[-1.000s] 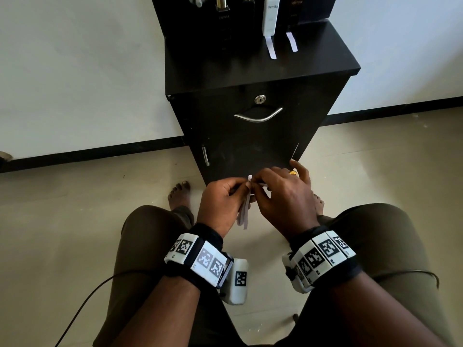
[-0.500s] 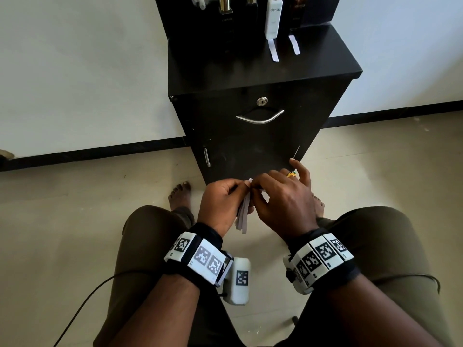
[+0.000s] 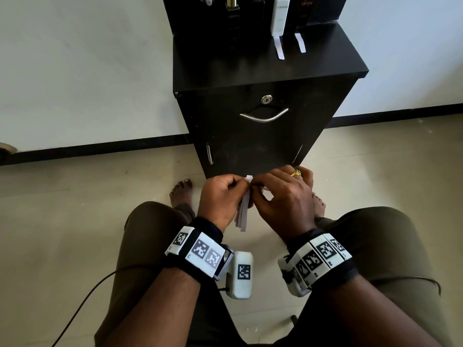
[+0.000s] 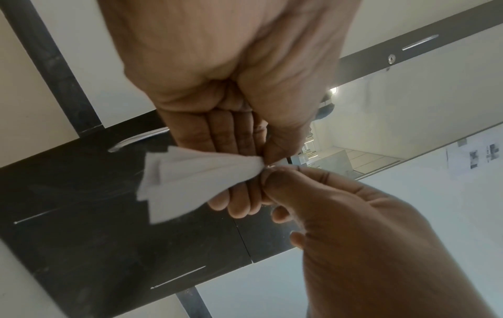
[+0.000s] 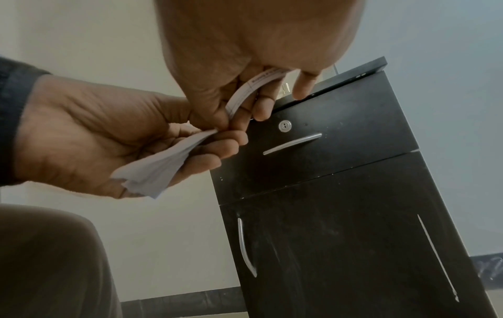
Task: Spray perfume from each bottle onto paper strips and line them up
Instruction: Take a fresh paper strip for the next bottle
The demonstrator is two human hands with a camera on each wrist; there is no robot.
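Cabinet (image 3: 263, 136) stands beyond our hands. Left hand (image 3: 220, 199) grips the fanned bundle of strips (image 4: 190, 178); right hand (image 3: 283, 199) pinches one strip (image 5: 253, 90) beside it. Two may cling and come away together.

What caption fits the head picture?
Left hand holds paper strips while right hand pinches one free.

The person wears dark olive trousers (image 3: 155, 246) and is barefoot. Each wrist carries a black strap (image 3: 208, 229) fitted with white blocks printed with black square-code markers. A white camera pod (image 3: 240, 274) with 1 such marker hangs under the left wrist, and a thin black cable (image 3: 82, 304) trails from it. A gold ring with a green stone (image 3: 297, 172) sits on 1 finger of the right hand (image 3: 283, 204). A dark cuff (image 5: 13, 120) edges the left forearm.
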